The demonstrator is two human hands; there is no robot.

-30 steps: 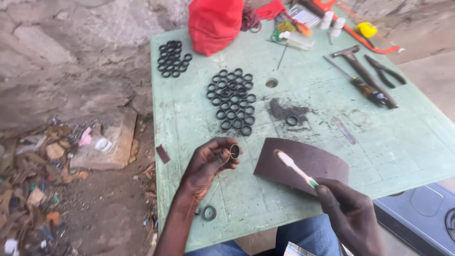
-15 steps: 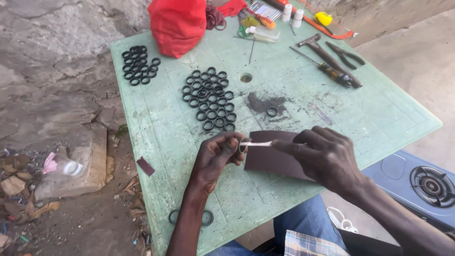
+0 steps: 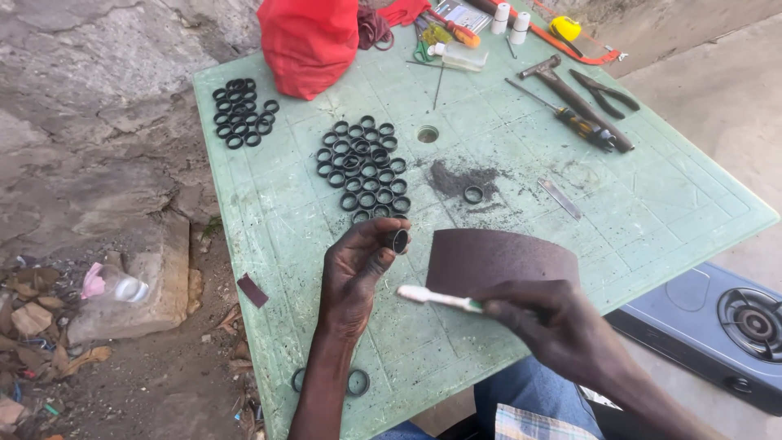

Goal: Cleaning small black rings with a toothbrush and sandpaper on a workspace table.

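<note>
Green plastic bench (image 3: 652, 212) outdoors, rings everywhere. Left hand (image 3: 354, 273) fingers pinch a black ring (image 3: 399, 240); right hand (image 3: 562, 326) grips a toothbrush (image 3: 440, 298), head pointing left, just below the ring.

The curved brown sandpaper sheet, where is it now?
In the head view, the curved brown sandpaper sheet stands on the green plastic table, just beyond the right hand, below the lone black ring.

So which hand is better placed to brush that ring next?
Probably the right hand: it grips the toothbrush, bristles near the black ring pinched in the left hand.
</note>
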